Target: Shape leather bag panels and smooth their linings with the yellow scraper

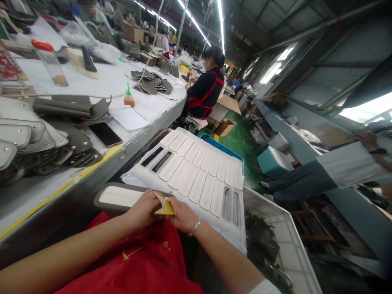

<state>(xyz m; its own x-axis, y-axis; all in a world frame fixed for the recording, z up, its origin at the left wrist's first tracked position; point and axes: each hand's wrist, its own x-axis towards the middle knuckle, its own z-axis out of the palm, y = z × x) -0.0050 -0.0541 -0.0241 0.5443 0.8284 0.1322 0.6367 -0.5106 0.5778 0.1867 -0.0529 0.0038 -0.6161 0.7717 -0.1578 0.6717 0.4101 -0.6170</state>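
Observation:
Both hands meet just above the red apron at the lower middle. A small yellow piece (165, 205) is pinched between them. My left hand (145, 208) has its fingers closed on its left edge, and my right hand (183, 215), with a bracelet at the wrist, grips its right side. Behind my left hand lies a grey-edged case with a white strip (119, 195). Beyond the hands, rows of white rounded strips (183, 176) lie on a white cloth-covered board (139, 173), with a few dark and grey strips at its ends.
On the workbench (101, 81) at left are a phone (105, 134), stacked grey pieces (73, 143), a glue bottle (129, 98) and a notepad (130, 118). A white crate (288, 241) stands at right. A person in a red apron (206, 90) sits ahead; another person stands far right.

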